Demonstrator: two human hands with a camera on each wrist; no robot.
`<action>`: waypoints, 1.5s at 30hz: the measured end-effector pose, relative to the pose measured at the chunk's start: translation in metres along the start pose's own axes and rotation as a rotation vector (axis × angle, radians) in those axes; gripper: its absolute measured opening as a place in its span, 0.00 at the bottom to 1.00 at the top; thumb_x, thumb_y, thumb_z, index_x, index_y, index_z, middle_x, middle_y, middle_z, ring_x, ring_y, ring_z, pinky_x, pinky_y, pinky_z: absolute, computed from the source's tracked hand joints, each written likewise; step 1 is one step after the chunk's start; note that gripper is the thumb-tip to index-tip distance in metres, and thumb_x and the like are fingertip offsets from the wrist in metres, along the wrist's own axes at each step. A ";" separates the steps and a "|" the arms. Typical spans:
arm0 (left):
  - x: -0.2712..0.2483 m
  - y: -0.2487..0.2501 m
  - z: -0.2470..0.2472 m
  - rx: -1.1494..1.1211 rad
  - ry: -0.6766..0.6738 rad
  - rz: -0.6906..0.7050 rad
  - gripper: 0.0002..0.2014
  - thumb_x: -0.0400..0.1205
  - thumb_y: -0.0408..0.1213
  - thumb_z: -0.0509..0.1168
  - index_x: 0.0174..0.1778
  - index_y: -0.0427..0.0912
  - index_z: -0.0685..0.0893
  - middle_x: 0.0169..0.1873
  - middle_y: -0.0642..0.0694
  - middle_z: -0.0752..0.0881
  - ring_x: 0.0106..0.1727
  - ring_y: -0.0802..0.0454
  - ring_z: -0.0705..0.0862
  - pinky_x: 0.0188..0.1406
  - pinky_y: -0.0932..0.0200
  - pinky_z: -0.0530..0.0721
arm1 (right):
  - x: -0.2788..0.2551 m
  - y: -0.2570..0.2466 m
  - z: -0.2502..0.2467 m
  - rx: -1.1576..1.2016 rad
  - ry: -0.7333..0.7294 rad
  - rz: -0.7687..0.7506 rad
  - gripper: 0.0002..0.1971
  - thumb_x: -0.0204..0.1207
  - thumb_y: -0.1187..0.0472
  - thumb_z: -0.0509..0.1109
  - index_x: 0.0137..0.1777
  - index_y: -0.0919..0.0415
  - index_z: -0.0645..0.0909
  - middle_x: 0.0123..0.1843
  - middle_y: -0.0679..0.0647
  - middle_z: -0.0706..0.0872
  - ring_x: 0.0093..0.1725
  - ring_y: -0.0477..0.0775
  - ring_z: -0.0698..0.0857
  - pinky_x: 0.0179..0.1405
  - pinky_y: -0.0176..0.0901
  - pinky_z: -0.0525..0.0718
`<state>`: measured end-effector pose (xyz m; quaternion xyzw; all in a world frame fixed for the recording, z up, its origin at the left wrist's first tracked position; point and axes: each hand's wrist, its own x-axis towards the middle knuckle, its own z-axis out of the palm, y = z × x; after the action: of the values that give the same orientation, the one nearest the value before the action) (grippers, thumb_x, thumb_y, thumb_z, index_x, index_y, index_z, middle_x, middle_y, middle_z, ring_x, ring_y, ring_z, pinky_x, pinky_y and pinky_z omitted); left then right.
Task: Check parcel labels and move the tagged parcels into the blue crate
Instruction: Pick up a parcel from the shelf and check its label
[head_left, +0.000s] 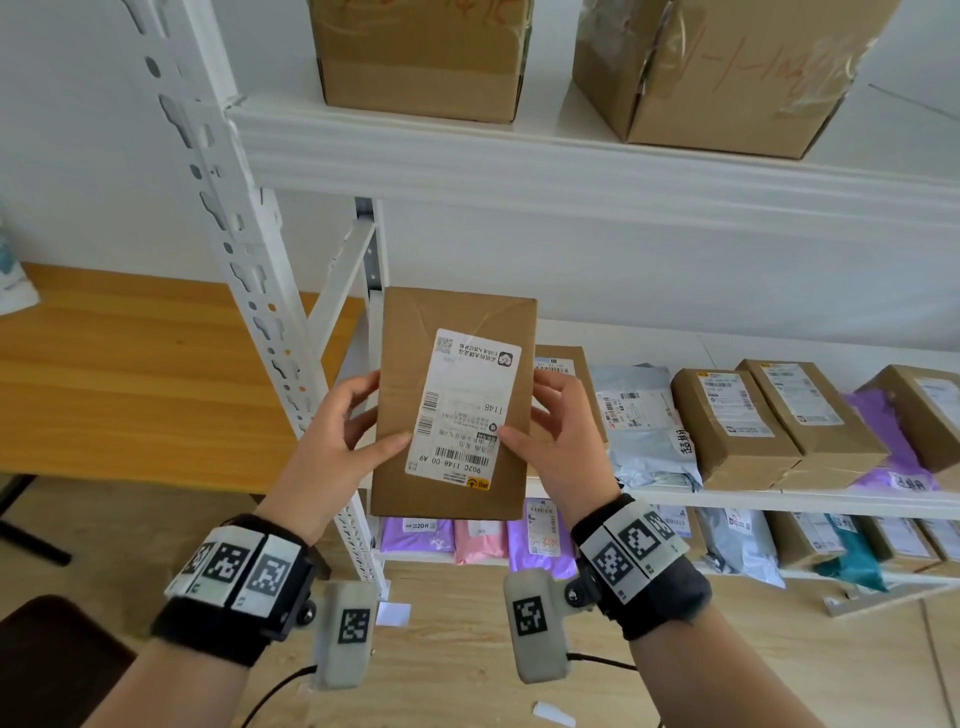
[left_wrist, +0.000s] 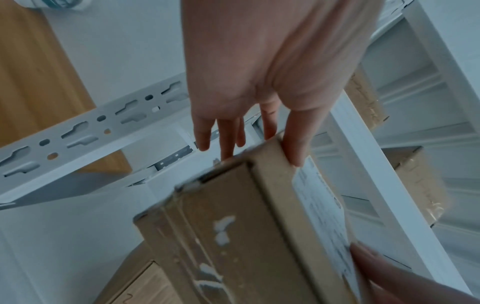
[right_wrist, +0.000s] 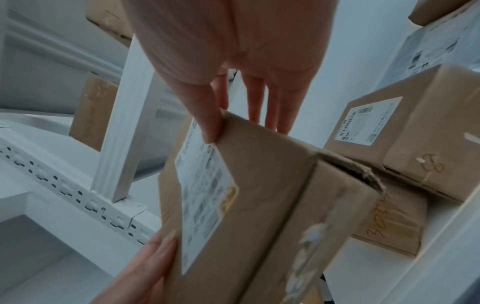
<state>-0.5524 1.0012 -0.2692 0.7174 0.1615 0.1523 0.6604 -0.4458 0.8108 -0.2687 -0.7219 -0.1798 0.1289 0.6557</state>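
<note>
The left hand (head_left: 347, 436) and right hand (head_left: 551, 431) clamp the brown parcel (head_left: 410, 410) between them, thumbs on its front. Its label (head_left: 462, 410) faces the camera upside down, long axis upright. It is held before the white shelf (head_left: 727, 496), whose boxes (head_left: 732, 431) lie behind.

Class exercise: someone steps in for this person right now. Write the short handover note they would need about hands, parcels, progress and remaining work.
Left hand: grips the left edge of the flat brown cardboard parcel, thumb on its face.
Right hand: grips its right edge, thumb on the white shipping label.
The parcel is held up in front of the white metal shelving rack, label facing the camera and upside down.
More labelled boxes and mailer bags lie on the lower shelves.
Done: one parcel picked up for checking.
Left: read its label, crate it if tagged, check the rest. The blue crate is not in view.
</note>
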 end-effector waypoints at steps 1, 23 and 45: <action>0.000 -0.001 0.000 0.001 -0.002 0.008 0.29 0.76 0.26 0.71 0.68 0.53 0.72 0.66 0.64 0.78 0.65 0.68 0.79 0.51 0.73 0.82 | 0.000 0.001 0.000 0.015 -0.004 -0.010 0.29 0.71 0.74 0.74 0.61 0.43 0.70 0.66 0.44 0.80 0.66 0.45 0.80 0.62 0.41 0.84; -0.006 -0.002 0.004 0.190 0.088 0.188 0.37 0.71 0.16 0.73 0.56 0.65 0.70 0.54 0.76 0.81 0.62 0.78 0.78 0.58 0.78 0.76 | -0.011 0.008 0.004 0.156 0.044 -0.030 0.33 0.67 0.88 0.67 0.56 0.49 0.65 0.61 0.59 0.82 0.52 0.37 0.85 0.47 0.33 0.85; -0.013 0.008 -0.001 0.259 0.041 0.110 0.34 0.75 0.45 0.73 0.70 0.77 0.64 0.69 0.69 0.73 0.66 0.72 0.74 0.69 0.57 0.75 | -0.001 0.014 0.010 -0.038 0.018 0.013 0.30 0.79 0.71 0.66 0.78 0.48 0.67 0.71 0.45 0.78 0.66 0.55 0.81 0.65 0.59 0.82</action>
<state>-0.5648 0.9961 -0.2612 0.8010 0.1538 0.1806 0.5497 -0.4498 0.8179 -0.2832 -0.7365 -0.1715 0.1231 0.6427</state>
